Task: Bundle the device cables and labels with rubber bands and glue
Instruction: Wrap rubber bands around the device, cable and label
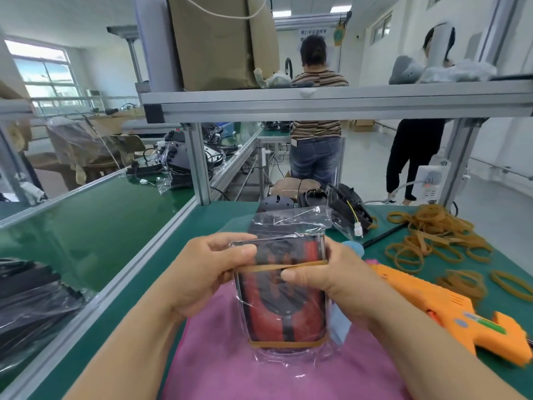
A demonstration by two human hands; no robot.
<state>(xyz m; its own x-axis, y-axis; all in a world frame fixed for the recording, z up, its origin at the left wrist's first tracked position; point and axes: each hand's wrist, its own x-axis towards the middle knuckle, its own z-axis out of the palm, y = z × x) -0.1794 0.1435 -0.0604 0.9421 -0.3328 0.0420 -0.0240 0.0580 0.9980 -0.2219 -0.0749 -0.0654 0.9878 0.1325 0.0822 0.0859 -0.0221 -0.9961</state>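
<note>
A red-and-black device (284, 301) in a clear plastic bag stands over a pink cloth (230, 368) in front of me. One tan rubber band (288, 344) wraps its near end. A second rubber band (305, 265) stretches across its upper part. My left hand (207, 269) grips the bag's left edge with the thumb on top. My right hand (323, 272) grips the right side, thumb pressing on the stretched band. An orange glue gun (450, 316) lies on the green bench to the right. A pile of loose rubber bands (432, 235) lies behind it.
Black device parts with wiring (343, 209) sit at the bench's far edge. An aluminium frame post (199, 163) and shelf (331, 102) rise ahead. A glossy green conveyor (86, 223) runs on the left, with bagged black items (28, 301). Two people stand beyond the bench.
</note>
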